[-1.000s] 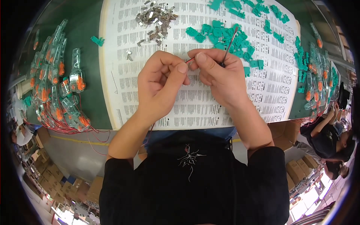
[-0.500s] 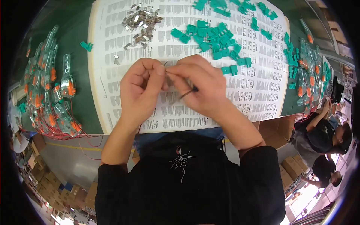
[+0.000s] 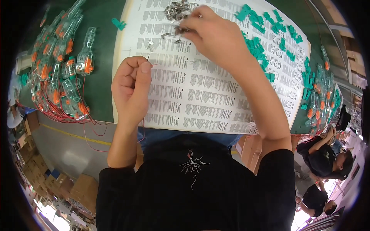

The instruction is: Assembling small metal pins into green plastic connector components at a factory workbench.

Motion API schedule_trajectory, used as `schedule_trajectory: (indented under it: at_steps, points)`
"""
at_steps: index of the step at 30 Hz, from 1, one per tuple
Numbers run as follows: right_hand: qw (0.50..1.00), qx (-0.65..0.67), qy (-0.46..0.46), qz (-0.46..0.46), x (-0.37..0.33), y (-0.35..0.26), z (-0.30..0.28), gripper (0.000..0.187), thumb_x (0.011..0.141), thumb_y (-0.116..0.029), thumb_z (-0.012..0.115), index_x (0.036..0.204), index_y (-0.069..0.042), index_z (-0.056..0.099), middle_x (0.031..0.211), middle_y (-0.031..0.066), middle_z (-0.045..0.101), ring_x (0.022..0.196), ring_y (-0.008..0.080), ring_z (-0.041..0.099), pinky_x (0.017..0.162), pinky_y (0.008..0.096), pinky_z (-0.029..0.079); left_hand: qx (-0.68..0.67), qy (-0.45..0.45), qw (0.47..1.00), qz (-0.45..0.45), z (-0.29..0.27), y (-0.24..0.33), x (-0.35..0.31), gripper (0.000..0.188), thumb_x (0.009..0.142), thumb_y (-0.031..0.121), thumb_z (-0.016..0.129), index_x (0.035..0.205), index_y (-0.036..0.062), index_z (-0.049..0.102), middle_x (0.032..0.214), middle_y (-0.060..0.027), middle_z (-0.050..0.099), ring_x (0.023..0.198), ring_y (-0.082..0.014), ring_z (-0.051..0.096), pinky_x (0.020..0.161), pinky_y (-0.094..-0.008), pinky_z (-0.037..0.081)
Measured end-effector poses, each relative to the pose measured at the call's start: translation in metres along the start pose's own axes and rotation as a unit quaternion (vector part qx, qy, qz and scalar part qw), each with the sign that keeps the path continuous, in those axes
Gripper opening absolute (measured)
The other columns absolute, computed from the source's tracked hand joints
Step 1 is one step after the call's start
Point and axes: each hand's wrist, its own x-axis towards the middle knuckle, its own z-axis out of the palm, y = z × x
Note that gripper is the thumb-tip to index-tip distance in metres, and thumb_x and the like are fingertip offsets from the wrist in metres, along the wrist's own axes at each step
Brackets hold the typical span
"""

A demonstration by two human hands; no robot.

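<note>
My left hand (image 3: 133, 86) is closed in a pinch over the printed sheet (image 3: 165, 96). Between its thumb and forefinger are thin wires (image 3: 148, 56); a dark end points up and a short red end sticks out to the right. My right hand (image 3: 216, 36) reaches over the far part of the sheet, its fingertips at the near edge of a pile of small silvery metal clips (image 3: 175, 11). Those fingers are smeared by motion, so any clip between them cannot be made out. A few loose clips (image 3: 150, 45) lie between the pile and my left hand.
Green plastic parts (image 3: 254, 48) are strewn to the right of my right forearm. At the left of the green table are clear-and-orange plastic units (image 3: 85, 57) with red wires (image 3: 50, 111); similar units (image 3: 318, 92) lie at the right edge. People (image 3: 327, 154) work off to the right.
My hands have parted: the right went from the pinch up to the metal clips, while the left stayed closed on the wires. The whole view has shifted, with table things appearing further right.
</note>
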Motion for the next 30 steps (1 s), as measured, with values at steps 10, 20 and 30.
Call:
schedule_trajectory:
  at_steps: [10,20,30]
  points:
    - [0.991,0.112,-0.010,0.070,-0.072,-0.013,-0.034,0.017,0.085,-0.009,0.079,0.101,-0.013,0.077,0.105,0.0028,0.067,0.076,0.0239,0.070,0.065,0.0333,0.055,0.016,-0.052,0.998,-0.025,0.016,0.020,0.030,0.015,0.106,0.017,0.060,0.105,0.0022,0.061,0.072,0.0046,0.059,0.064,-0.0010,0.046,0.056,-0.0202,0.033]
    - [0.943,0.279,0.078,0.166,-0.080,-0.019,-0.017,0.014,0.089,-0.004,0.077,0.102,-0.003,0.073,0.101,0.0079,0.070,0.072,0.0154,0.067,0.063,0.0281,0.053,-0.023,-0.031,0.999,0.031,0.044,0.009,0.034,0.010,0.103,0.008,0.063,0.104,-0.0011,0.060,0.075,-0.0002,0.062,0.067,-0.0041,0.055,0.060,-0.0195,0.042]
    - [0.482,0.811,0.017,0.331,-0.079,-0.023,-0.017,0.021,0.100,-0.007,0.067,0.120,-0.002,0.065,0.105,0.0087,0.072,0.052,0.0021,0.038,0.051,0.0194,0.033,0.054,-0.055,0.994,0.083,0.050,0.002,0.024,0.015,0.089,-0.004,0.073,0.101,-0.0020,0.064,0.083,-0.0029,0.066,0.073,-0.0063,0.060,0.064,-0.0213,0.047]
